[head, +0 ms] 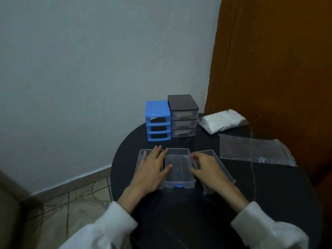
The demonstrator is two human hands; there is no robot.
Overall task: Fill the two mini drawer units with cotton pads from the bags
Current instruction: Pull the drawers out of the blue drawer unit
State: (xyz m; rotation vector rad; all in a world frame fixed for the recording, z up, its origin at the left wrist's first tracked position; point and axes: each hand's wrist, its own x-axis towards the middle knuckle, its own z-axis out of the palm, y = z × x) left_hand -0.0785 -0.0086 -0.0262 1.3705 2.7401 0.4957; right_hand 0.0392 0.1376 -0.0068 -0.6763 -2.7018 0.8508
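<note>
Head view: three clear drawers [179, 168] are laid before the blue unit [157, 121]; flat left hand [152, 169] rested on them, right hand [206, 168] curled on one.

No legible txt anywhere: no labels, brands or nrs on the drawer units [171, 119], bags [221, 121] or loose drawers [178, 167].

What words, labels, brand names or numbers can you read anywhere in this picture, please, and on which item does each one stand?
None can be read.
Blue drawer unit: plain, no print visible.
Black drawer unit: no label visible.
Full bag of cotton pads: no readable print.
Empty clear bag: a small mark near its front edge, too blurred to read.
Three clear drawers under the hands, such as the middle drawer: unmarked.
</note>
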